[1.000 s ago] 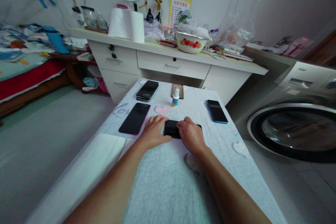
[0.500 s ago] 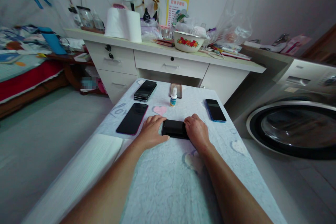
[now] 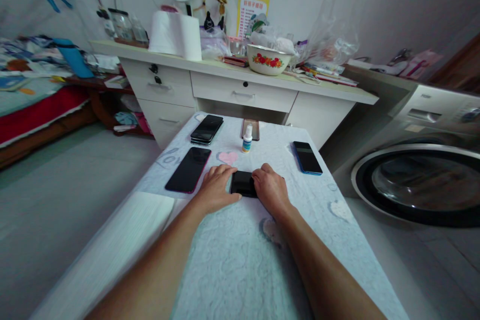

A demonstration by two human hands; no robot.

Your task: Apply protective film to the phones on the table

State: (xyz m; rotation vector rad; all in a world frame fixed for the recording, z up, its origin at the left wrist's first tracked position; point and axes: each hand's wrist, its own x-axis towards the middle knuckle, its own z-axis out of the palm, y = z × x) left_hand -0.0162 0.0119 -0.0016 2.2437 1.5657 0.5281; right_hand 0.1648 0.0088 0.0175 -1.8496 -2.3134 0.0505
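A black smartphone (image 3: pixel 243 184) lies flat and sideways on the cloth-covered table, its screen up. My left hand (image 3: pixel 217 189) steadies its left end, thumb at the near edge and fingers at the far edge. Over the right part of the screen, my right hand (image 3: pixel 272 187) is closed with its fingers bunched; whatever is in them, if anything, is hidden. Left of my left hand rests a larger phone with a red edge (image 3: pixel 188 170). A small white spray bottle (image 3: pixel 247 139) with a blue and yellow label stands beyond the phone.
Stacked phones (image 3: pixel 207 129) sit at the table's far left, and a blue-edged phone (image 3: pixel 307 157) at the right. Behind the bottle lies a brown-rimmed phone case (image 3: pixel 254 129). A white folded cloth or paper (image 3: pixel 123 240) runs along the left edge. A washing machine (image 3: pixel 423 160) stands right.
My right hand has slid left across the phone's screen, covering more of it. My left hand stays at the phone's left end.
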